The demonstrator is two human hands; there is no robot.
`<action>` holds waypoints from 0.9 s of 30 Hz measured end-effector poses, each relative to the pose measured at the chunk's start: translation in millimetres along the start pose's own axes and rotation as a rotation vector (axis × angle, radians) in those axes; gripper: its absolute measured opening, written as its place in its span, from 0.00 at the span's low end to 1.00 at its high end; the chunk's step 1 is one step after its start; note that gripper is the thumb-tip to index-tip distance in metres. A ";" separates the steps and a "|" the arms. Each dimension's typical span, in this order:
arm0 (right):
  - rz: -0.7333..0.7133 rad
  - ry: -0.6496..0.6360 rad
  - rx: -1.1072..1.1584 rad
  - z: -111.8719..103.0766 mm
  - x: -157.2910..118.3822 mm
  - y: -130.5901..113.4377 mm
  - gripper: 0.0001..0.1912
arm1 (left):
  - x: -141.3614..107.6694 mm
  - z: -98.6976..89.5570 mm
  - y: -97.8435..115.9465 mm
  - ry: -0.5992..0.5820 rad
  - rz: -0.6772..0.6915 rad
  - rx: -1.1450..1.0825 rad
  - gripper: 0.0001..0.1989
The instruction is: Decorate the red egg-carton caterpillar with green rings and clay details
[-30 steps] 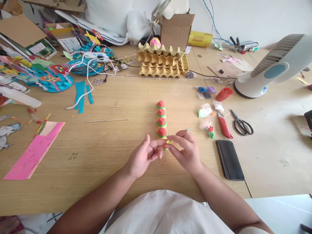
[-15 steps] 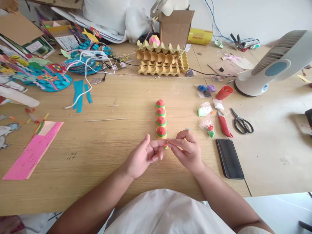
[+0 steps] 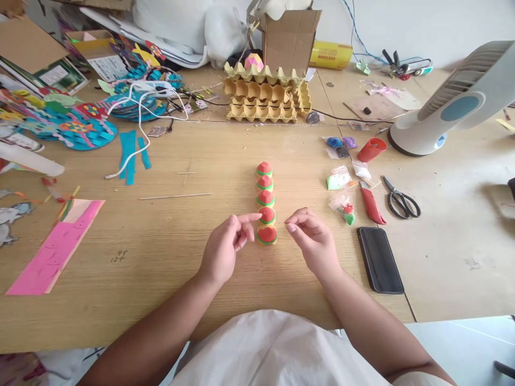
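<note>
Several small domed pieces [image 3: 266, 199], red on top with a green band and yellow below, stand in a straight row on the wooden table [image 3: 161, 241]. On the row's left is my left hand [image 3: 221, 246], its index finger stretched to the side of the second-nearest piece and its other fingers curled; nothing shows in it. To the right of the row my right hand [image 3: 316, 241] has thumb and index fingertip pinched together. Whatever lies between those tips is too small to make out.
Right of the hands lie a black phone [image 3: 380, 260], scissors [image 3: 401, 198], a red-handled tool [image 3: 372, 203], clay bags [image 3: 338, 178] and a red cup [image 3: 372, 150]. A white fan [image 3: 450, 107], egg cartons [image 3: 261, 110], thin sticks [image 3: 175, 197] and a pink strip [image 3: 56, 249] surround the work area.
My hands have moved apart, the left one leftward and the right one slightly rightward. The nearest domed piece, previously mostly covered by my fingers, now shows fully.
</note>
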State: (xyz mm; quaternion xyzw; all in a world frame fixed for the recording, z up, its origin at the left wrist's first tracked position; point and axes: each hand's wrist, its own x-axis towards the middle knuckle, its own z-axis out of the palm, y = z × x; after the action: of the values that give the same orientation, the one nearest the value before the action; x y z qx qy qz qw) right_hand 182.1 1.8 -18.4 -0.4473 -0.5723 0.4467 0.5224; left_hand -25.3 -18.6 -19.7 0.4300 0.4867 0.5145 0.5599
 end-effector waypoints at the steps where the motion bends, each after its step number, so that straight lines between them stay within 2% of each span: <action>1: 0.059 0.013 0.060 0.0 0.7 1.5 0.09 | 0.9 0.3 -0.5 0.044 0.028 0.000 0.24; 3: 0.176 0.014 0.181 0.5 1.4 3.8 0.13 | 1.0 1.8 -0.2 0.065 0.100 0.073 0.16; 6: 0.298 -0.029 0.312 3.2 -0.1 4.3 0.16 | -2.7 5.9 2.6 -0.028 0.278 0.258 0.10; 9: 0.313 -0.092 0.356 7.9 -4.2 0.9 0.15 | -5.9 9.4 6.1 -0.098 0.506 0.415 0.10; 11: 0.283 -0.135 0.349 11.2 -7.1 -2.3 0.14 | -6.5 10.5 7.8 -0.108 0.600 0.500 0.11; 16: 0.265 -0.189 0.291 15.4 -11.9 -5.5 0.15 | -6.2 9.7 10.1 -0.075 0.634 0.627 0.04; 22: 0.355 -0.233 0.354 15.0 -14.0 -3.1 0.15 | -6.9 8.2 9.5 -0.015 0.679 0.606 0.06; 25: 0.413 -0.259 0.435 15.9 -14.8 -3.0 0.12 | -7.0 8.2 8.0 -0.023 0.684 0.592 0.07; 27: 0.404 -0.253 0.478 16.4 -15.2 -3.6 0.11 | -7.0 8.1 6.7 -0.035 0.706 0.594 0.10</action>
State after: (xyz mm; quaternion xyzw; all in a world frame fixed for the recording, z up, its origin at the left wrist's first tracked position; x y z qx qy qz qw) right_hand 166.4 -14.5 -18.8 -0.3576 -0.4115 0.7147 0.4383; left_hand -18.4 -24.7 -11.2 0.7200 0.4270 0.5048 0.2112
